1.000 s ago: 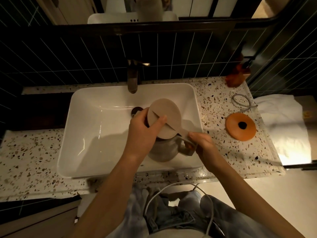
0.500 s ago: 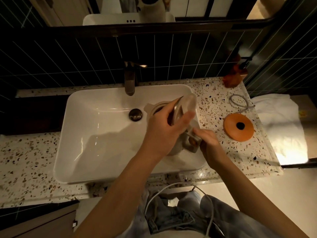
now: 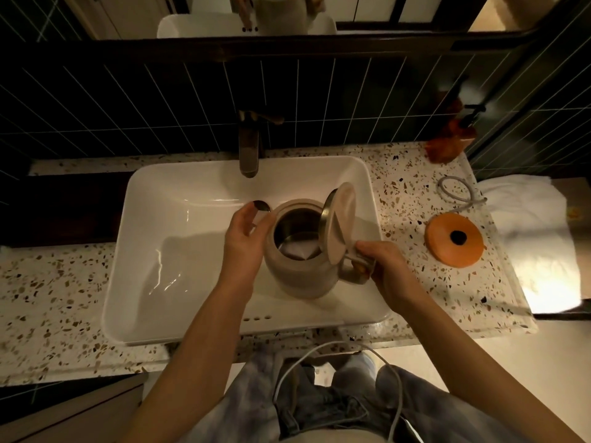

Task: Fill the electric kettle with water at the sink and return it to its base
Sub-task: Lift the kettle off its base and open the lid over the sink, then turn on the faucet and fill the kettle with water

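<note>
Kettle held over the sink, lid up.
The white sink (image 3: 192, 251) is the biggest thing; the kettle (image 3: 297, 266) sits inside it, below the tap (image 3: 248, 148). The orange base (image 3: 454, 239) lies right of the sink. The right hand (image 3: 385, 266) grips the handle. The left hand (image 3: 244, 247) is half open beside the kettle.
</note>
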### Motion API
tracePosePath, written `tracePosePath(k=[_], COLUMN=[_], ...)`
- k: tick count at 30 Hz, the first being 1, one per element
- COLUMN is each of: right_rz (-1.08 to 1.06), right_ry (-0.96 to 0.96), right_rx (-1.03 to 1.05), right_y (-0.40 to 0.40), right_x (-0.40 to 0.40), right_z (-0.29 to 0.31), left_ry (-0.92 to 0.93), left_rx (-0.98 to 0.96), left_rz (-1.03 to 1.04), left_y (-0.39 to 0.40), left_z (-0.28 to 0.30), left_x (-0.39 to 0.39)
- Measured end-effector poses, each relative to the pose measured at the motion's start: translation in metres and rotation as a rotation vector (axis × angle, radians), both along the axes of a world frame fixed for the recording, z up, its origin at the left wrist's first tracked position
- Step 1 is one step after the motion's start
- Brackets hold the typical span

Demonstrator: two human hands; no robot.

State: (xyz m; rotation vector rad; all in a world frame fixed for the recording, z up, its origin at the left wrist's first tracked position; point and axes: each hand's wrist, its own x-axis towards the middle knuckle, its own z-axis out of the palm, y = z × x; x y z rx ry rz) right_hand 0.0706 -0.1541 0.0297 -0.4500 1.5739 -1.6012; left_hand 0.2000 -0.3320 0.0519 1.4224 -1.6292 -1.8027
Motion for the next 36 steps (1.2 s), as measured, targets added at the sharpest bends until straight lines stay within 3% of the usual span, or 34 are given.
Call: tracePosePath(k=[4, 8, 19, 26, 36], right_rz=[-0.005, 0.034, 0.112, 0.119, 0.165], right_ry=[-0.028, -0.067, -0.383, -0.43, -0.375], right_rx=[-0.003, 0.05, 0.277, 0.393, 0.353], right_y=[-0.013, -0.029, -0.105, -0.137, -0.162], right_x=[-0.004, -0.012, -0.043, -0.053, -0.062], right_z=[-0.002, -0.005, -0.024, -0.034, -0.027], left_ry=[0.129, 0.202, 0.043, 0.006, 0.041], left_rx=[0.311, 0.367, 0.571, 0.59, 0.531], left_rz=[0.034, 0.108, 0.293, 0.271, 0.225], left_y=[-0.008, -0.018, -0.07, -0.104, -0.137], left_z=[-0.011, -0.015, -0.027, -0.045, -0.053], left_x=[0.003, 0.0, -0.022, -0.033, -0.039])
